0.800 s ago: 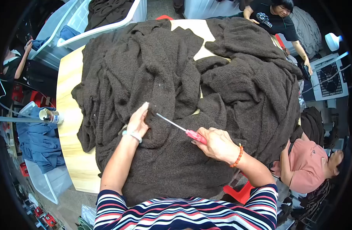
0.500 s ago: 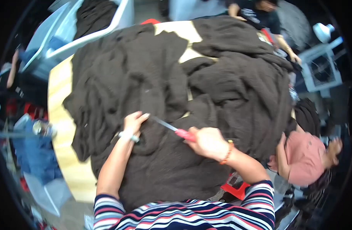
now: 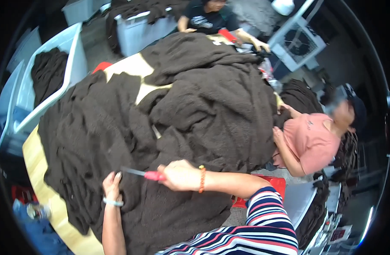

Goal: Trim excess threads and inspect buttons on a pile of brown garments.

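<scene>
Presently right hand (image 3: 180, 175) is gripping a red-handled tool (image 3: 145, 174), closed around its handle; left hand (image 3: 113, 185) is pressing open-fingered on dark brown fabric (image 3: 195, 106) covering the bench (image 3: 33, 157).

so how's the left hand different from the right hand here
The left hand rests on the dark brown knit fabric with nothing in it; the right hand grips a red-handled tool. The left wrist wears a pale band, the right an orange beaded bracelet. The left forearm comes up from the lower edge; the right reaches across from the striped sleeve. Both work over the same fabric, close together.
</scene>
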Demonstrator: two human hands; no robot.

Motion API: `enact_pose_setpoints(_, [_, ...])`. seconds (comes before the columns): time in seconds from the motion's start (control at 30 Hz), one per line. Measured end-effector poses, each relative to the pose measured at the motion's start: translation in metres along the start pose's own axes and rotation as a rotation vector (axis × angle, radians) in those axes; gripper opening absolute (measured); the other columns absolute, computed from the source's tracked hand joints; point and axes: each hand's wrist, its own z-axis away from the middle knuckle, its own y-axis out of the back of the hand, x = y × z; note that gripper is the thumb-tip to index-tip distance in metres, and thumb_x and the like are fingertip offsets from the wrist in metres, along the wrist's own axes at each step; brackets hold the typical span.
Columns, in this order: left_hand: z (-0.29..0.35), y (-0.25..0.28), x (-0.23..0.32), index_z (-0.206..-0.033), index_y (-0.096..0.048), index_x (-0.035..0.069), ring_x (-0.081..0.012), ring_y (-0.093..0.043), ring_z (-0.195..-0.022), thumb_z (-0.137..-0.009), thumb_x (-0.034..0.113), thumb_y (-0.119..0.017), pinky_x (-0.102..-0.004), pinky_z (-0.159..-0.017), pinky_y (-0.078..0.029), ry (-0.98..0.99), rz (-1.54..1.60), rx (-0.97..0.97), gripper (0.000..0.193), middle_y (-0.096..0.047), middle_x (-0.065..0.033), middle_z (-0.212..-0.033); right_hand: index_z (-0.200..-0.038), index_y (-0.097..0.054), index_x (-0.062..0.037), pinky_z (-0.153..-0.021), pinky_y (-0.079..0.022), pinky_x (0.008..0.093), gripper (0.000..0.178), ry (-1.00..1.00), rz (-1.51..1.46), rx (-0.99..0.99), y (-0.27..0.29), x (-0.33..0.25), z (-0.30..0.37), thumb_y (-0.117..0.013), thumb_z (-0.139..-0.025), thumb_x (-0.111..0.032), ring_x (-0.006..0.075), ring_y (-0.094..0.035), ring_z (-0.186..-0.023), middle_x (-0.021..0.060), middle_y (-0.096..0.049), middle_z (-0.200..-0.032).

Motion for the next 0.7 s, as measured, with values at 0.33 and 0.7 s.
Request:
enact_pose_setpoints(0.33, [-0.080, -0.024, 0.032, -0.083, -0.061, 0.013, -0.0103, -0.046, -0.059, -0.088, 0.029, -0.071, -0.0251, -0.052, -0.033, 0.443, 0.302, 0.079, 0.019, -0.048, 0.0060, -0.066, -0.092, -0.054, -0.0052, -0.067, -0.051, 0.0496, 0.027, -0.058, -0.008, 0.045, 0.005, 0.005, 0.000, -0.063, -0.089, -0.030, 0.0397, -0.065, -0.073, 0.0211, -0.062, -0.071])
enact_pose_setpoints(0.7, [-0.078, -0.026, 0.000, -0.083, -0.065, -0.004, -0.0053, -0.049, -0.068, -0.085, 0.005, -0.069, -0.0235, -0.061, -0.043, -0.225, -0.127, 0.210, 0.010, -0.061, 0.0039, -0.074, -0.091, -0.058, -0.0043, -0.064, -0.052, 0.0470, 0.025, -0.103, 0.114, 0.153, 0.014, 0.000, -0.020, -0.064, -0.088, -0.028, 0.0378, -0.066, -0.069, 0.0192, -0.063, -0.068])
